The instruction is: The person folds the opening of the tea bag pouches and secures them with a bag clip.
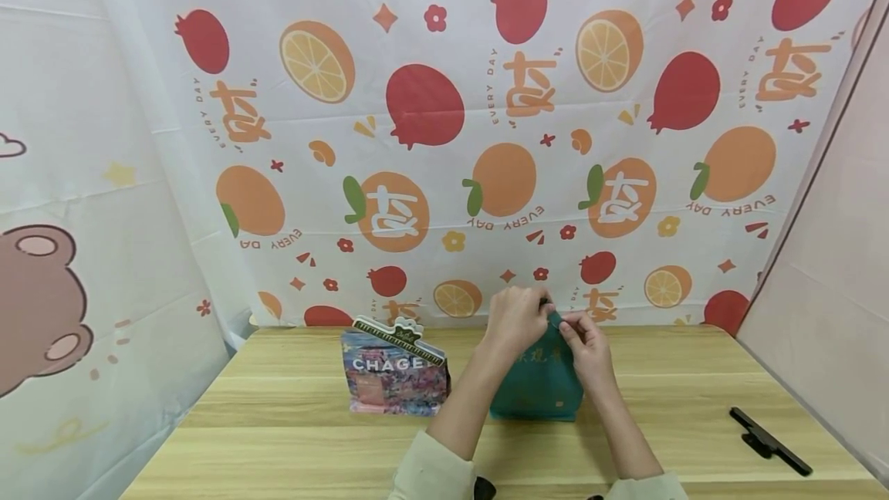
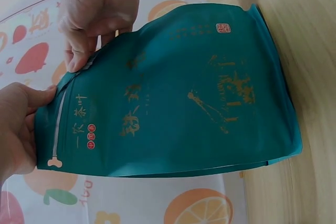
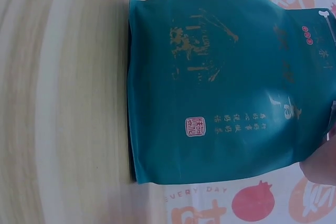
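We see the green bag point(image 1: 535, 392) on the table point(image 1: 278, 430), standing up on its base, to the right of a pink bag point(image 1: 396, 384) with a clip point(image 1: 399, 339) on its top. Both hands are on the green bag. The left hand point(image 1: 515, 322) pinches the top on the left, with its thumb on the front. The right hand point(image 1: 590, 349) pinches the top near the right corner. The hands are close but do not seem to touch. A black clip point(image 1: 771, 442) lies well apart, on the right.

We think the green bag is light and soft, with thin sides that bend and may feel a bit slippery. It bulges, but we cannot see inside. We would hold it by the flat top edge, one pinch near each corner, because a squeeze in the middle could crumple it.
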### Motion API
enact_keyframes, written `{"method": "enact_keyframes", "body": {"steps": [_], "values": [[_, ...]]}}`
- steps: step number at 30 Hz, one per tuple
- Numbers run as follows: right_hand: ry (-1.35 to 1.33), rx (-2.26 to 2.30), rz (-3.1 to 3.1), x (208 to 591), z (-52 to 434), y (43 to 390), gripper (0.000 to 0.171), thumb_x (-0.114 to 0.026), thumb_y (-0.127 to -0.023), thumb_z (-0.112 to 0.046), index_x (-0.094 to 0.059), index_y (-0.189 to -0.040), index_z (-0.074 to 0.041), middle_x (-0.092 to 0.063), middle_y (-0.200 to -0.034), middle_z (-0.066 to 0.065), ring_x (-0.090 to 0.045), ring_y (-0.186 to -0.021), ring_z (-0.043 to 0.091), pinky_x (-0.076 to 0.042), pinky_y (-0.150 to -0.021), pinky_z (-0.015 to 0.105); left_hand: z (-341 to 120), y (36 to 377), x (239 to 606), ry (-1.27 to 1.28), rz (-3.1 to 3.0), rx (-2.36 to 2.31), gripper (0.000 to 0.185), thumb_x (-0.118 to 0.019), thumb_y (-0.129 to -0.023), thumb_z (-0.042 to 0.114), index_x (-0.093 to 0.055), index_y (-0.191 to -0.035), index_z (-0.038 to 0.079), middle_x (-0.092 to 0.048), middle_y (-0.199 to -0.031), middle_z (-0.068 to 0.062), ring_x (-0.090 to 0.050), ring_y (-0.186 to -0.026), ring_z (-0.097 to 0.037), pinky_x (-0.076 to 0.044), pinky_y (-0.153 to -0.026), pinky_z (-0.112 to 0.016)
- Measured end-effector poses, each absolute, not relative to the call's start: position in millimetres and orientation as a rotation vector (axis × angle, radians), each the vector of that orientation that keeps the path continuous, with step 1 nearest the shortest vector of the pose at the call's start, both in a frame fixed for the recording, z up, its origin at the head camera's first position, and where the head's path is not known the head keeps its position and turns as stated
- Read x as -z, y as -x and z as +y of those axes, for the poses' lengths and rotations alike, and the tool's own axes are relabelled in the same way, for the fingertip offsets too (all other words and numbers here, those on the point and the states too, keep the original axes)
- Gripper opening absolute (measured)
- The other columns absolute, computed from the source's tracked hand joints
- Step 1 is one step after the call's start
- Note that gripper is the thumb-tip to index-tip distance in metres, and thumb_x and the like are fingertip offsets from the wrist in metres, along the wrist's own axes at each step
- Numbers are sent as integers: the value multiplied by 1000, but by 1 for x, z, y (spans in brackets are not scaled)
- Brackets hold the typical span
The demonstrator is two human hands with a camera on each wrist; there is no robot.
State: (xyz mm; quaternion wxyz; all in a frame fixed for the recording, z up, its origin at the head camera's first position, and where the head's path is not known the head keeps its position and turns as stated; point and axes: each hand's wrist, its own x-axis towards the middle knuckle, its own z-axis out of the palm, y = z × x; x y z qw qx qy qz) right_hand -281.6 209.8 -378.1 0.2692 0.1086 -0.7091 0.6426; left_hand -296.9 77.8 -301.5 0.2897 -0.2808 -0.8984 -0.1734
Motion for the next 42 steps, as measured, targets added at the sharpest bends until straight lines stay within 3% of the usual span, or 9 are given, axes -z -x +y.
{"method": "enact_keyframes", "body": {"steps": [6,14,34,42], "values": [[-330,-1723,-2039,375,219,281,23,-51,-95,-12,-57,-106,8,-58,-99,13,-53,-85,10,-43,-75,19,78,298,303,748,-2385,442,12,-65,-87,26,-72,-84,17,-59,-60,6,-41,-42,-5,-30,-40,-16],[-394,-1756,-2138,374,230,280,33,-54,-94,-18,-55,-119,4,-57,-110,15,-55,-95,10,-44,-80,19,77,298,303,762,-2357,431,11,-66,-86,26,-71,-82,17,-60,-61,6,-45,-44,-5,-33,-41,-16],[-335,-1843,-2028,375,222,279,23,-56,-91,-8,-55,-110,7,-58,-98,2,-53,-88,10,-44,-78,21,81,295,304,702,-2369,411,11,-68,-84,28,-72,-80,18,-61,-61,6,-47,-45,-7,-33,-41,-17],[-366,-1858,-2191,372,236,279,36,-55,-94,-20,-53,-121,4,-55,-114,11,-53,-97,10,-43,-82,22,80,295,304,727,-2369,394,12,-66,-86,27,-72,-84,17,-61,-60,6,-43,-43,-6,-30,-39,-16]]}}
